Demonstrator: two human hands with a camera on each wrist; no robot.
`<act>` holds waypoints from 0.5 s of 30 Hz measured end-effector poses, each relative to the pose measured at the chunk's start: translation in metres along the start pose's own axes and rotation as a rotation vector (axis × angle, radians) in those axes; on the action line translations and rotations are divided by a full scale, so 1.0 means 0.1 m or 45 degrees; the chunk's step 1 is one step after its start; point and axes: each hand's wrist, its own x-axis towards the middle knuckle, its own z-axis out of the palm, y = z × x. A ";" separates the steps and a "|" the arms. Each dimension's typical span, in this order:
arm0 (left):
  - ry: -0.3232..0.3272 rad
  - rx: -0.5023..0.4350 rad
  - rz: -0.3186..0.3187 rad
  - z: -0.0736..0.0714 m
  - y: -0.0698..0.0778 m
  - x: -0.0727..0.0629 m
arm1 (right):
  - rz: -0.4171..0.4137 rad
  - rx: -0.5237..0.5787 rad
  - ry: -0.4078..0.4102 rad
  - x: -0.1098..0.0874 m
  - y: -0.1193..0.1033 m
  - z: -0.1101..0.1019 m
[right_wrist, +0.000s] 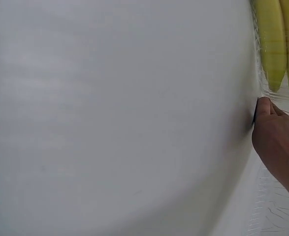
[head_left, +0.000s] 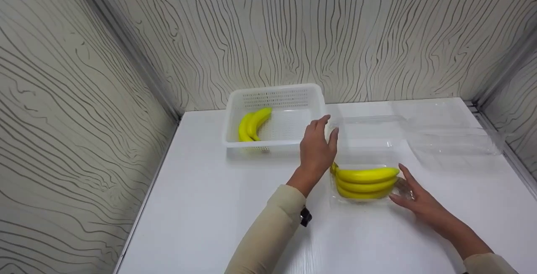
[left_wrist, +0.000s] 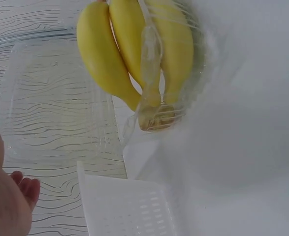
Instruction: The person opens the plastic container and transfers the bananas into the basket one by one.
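Observation:
A bunch of three bananas [head_left: 367, 183] lies in a clear plastic clamshell box [head_left: 361, 200], its stem end to the left. The box's lid [head_left: 369, 129] is folded back toward the wall. My right hand [head_left: 423, 200] grips the right end of the box, thumb in front and fingers behind. In the right wrist view, its fingertips [right_wrist: 264, 104] are at the box corner beside the banana tips. My left hand [head_left: 318, 146] is raised at the left side of the lid, fingers loosely extended, holding nothing. The left wrist view shows that hand [left_wrist: 6, 191] apart from the bananas.
A white perforated basket [head_left: 275, 143] stands at the back left, with more bananas [head_left: 254, 125] in its left half. Further clear plastic packaging [head_left: 457, 144] lies at the back right. Patterned walls [head_left: 272, 35] enclose the white table [head_left: 201, 207] at the back and sides.

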 end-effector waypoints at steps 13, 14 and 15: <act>-0.073 -0.181 -0.180 -0.04 -0.01 -0.01 | 0.021 -0.001 0.008 0.02 0.03 -0.01; -0.093 -0.218 -0.201 -0.04 -0.01 -0.01 | 0.026 -0.005 0.008 0.02 0.03 0.00; -0.111 -0.255 -0.216 -0.04 -0.01 0.00 | 0.027 -0.008 0.008 0.02 0.04 0.00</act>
